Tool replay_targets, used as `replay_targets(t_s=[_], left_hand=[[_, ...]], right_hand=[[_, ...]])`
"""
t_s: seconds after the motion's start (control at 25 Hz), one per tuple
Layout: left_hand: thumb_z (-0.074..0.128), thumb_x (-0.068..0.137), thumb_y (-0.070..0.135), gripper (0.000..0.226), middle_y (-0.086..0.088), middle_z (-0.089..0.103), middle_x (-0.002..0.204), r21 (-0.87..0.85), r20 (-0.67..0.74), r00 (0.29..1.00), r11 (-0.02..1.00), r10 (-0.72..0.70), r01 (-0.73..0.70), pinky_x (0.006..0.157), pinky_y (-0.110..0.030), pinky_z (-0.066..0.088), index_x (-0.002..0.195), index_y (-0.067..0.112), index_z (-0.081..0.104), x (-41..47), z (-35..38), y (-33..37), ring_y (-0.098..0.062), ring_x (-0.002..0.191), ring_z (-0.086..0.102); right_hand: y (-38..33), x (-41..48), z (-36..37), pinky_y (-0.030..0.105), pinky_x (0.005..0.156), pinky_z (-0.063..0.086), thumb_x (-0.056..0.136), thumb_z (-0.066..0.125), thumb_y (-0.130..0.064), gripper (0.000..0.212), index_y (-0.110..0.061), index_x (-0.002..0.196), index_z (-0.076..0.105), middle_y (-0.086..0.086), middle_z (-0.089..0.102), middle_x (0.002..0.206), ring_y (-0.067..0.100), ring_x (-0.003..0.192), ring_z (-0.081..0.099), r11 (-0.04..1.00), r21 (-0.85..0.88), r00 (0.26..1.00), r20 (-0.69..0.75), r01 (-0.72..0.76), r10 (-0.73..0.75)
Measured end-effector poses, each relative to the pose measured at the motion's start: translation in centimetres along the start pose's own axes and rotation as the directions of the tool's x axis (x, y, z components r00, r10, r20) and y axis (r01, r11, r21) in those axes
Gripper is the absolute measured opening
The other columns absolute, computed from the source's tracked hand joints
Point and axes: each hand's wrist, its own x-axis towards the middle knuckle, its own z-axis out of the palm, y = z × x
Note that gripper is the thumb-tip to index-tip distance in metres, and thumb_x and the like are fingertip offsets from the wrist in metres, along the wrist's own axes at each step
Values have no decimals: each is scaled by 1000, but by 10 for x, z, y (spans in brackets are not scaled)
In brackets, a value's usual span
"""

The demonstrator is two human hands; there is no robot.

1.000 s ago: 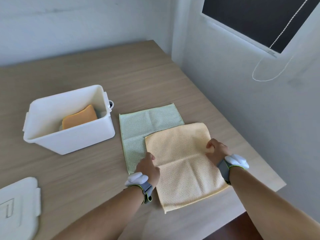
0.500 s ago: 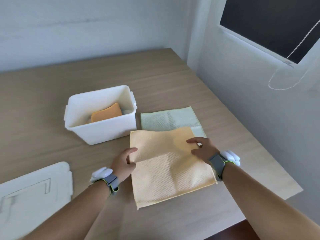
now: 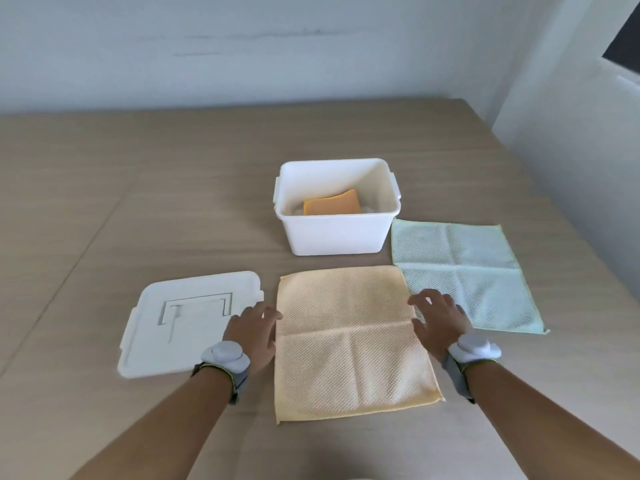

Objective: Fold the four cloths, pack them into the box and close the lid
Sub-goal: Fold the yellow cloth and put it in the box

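Note:
A pale yellow cloth (image 3: 349,337) lies spread flat on the table in front of me. My left hand (image 3: 254,329) rests at its left edge, fingers apart, holding nothing. My right hand (image 3: 438,318) hovers at its right edge, fingers spread, over the border with a light green cloth (image 3: 460,268) that lies flat to the right. Behind them stands the open white box (image 3: 334,233) with a folded orange cloth (image 3: 330,204) inside. A white layer seems to lie under the orange cloth. The white lid (image 3: 183,317) lies flat to the left of my left hand.
The wooden table (image 3: 138,202) stretches wide to the left and back. A grey wall closes the back, and a white wall with a dark window corner (image 3: 623,39) runs along the table's right edge.
The yellow cloth has been pulled left off the green cloth and now lies flat beside it. Both hands have let go and opened. The view has swung left, bringing the whole lid in.

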Motion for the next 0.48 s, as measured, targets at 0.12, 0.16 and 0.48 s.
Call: replay_targets(t_s=[0.12, 0.16, 0.48], left_hand=[[50, 82, 23, 44, 7, 39, 144, -3, 107, 949, 955, 296, -298, 97, -32, 32, 126, 26, 48, -9, 9, 3, -17, 128, 42], [51, 82, 25, 41, 9, 42, 141, -26, 138, 928, 938, 346, -346, 96, -31, 32, 122, 25, 50, -10, 10, 6, -15, 126, 44], [54, 87, 44, 31, 4, 51, 129, -39, 148, 896, 908, 419, -418, 89, -30, 36, 98, 16, 60, -15, 14, 10, -18, 111, 50]], right_hand=[[14, -14, 7, 42, 82, 50, 74, 69, -7, 38, -30, 104, 64, -3, 65, 122, 29, 105, 62, 966, -169, 975, -66, 197, -210], [17, -17, 8, 43, 84, 50, 73, 69, -5, 39, -30, 103, 64, -4, 65, 124, 30, 108, 62, 950, -184, 965, -24, 252, -261], [16, -21, 10, 30, 86, 37, 81, 62, -21, 13, -27, 89, 70, -10, 68, 107, 21, 105, 55, 986, 51, 985, 58, 160, -163]])
